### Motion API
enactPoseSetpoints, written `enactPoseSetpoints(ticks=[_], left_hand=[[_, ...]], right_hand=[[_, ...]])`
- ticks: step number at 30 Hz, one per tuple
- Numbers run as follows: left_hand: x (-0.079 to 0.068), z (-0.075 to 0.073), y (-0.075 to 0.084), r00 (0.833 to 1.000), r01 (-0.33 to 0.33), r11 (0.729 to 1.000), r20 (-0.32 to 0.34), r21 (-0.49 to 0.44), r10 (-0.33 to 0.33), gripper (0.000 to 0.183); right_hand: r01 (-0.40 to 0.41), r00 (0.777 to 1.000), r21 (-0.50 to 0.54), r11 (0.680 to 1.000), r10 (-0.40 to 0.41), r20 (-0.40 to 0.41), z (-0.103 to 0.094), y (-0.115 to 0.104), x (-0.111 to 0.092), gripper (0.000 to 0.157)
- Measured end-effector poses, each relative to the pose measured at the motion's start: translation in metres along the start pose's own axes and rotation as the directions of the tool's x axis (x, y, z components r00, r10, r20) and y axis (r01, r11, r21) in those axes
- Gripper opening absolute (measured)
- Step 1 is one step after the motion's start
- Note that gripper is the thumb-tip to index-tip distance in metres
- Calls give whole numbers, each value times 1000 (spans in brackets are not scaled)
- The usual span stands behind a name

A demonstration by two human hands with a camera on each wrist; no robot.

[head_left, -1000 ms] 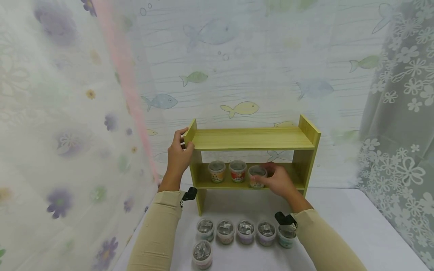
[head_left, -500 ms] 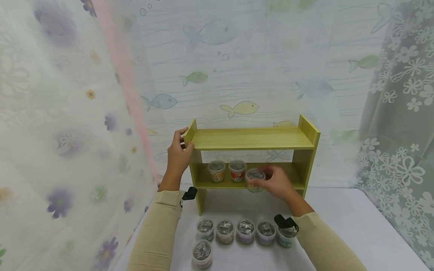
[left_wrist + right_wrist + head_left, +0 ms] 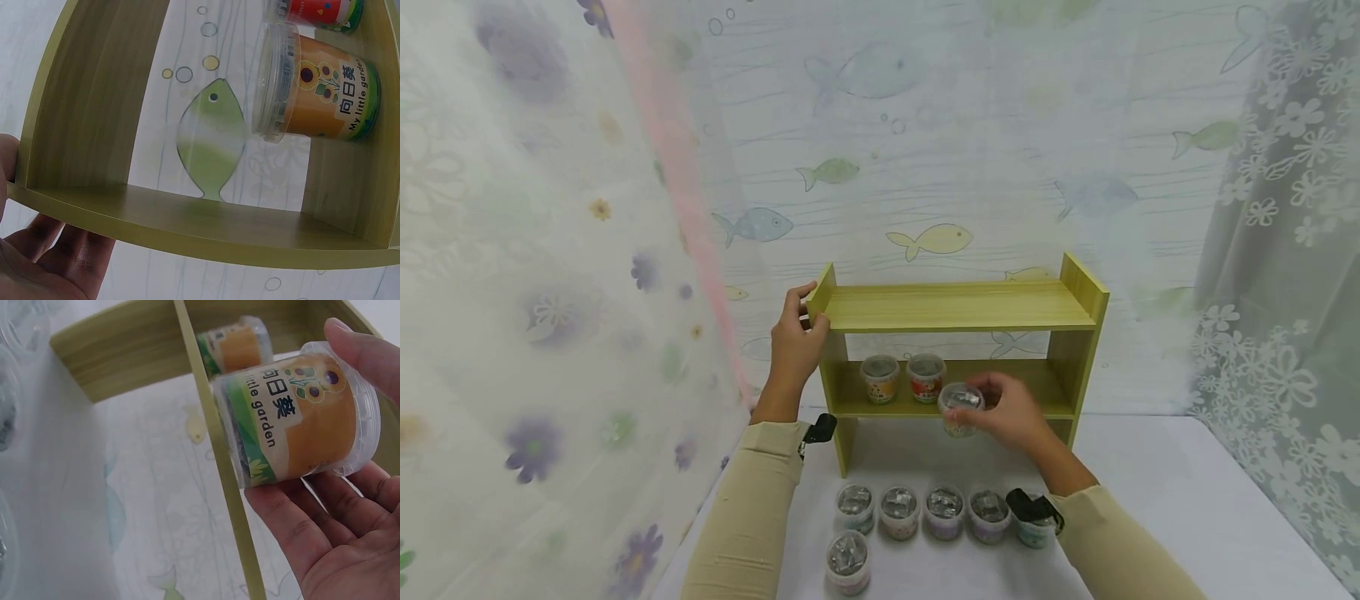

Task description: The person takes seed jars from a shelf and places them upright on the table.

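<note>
My right hand [image 3: 1013, 410] holds a small clear-lidded plastic cup [image 3: 312, 419] with an orange sunflower label, thumb on one side and fingers on the other. The cup is just in front of the middle board of a light wooden shelf [image 3: 951, 307], overlapping the board's front edge in the head view. On that board stand a cup with an orange label [image 3: 331, 87] and one with a red label [image 3: 927, 388], side by side toward the left. My left hand [image 3: 795, 348] grips the top of the shelf's left side panel, thumb in front and fingers outside.
Several lidded cups stand on the white table [image 3: 1135, 492] before the shelf: a row including a purple-tinted cup [image 3: 944, 518], and a single cup [image 3: 847, 567] nearer me at left. Behind the shelf hangs a fish-print curtain [image 3: 985, 167]. My right wrist passes over the row's right end.
My right hand has drawn the cup off the middle board, toward me, lower and slightly left. My left hand and the shelf have stayed put.
</note>
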State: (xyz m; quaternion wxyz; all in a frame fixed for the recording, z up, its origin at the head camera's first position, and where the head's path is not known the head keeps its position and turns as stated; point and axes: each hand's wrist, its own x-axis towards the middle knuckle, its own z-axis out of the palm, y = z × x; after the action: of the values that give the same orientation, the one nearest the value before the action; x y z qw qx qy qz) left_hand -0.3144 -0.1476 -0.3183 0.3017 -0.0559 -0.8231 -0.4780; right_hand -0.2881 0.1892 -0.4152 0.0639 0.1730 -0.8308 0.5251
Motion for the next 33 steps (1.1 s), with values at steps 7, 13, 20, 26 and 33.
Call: enactPoseSetpoints(ticks=[7,13,20,26,33], left_hand=[[0,0,0,1000,-3,1000,0,-9,3,56],[0,0,0,1000,4,1000,1,-13,-4,55],[1,1,0,1000,8,1000,1,-21,-8,55],[0,0,0,1000,5,1000,4,-18,-5,55],[-2,-1,2,1000,3,1000,0,-14,-3,55]], right_hand=[[-1,1000,10,1000,1,5,8,0,-8,62],[-23,1000,34,999,23,17,14,-2,-16,61],[-24,999,66,998,21,48,25,-3,-25,59],[-23,997,72,997,18,72,34,-1,-32,59],[-38,993,92,995,28,114,43,-2,-44,59]])
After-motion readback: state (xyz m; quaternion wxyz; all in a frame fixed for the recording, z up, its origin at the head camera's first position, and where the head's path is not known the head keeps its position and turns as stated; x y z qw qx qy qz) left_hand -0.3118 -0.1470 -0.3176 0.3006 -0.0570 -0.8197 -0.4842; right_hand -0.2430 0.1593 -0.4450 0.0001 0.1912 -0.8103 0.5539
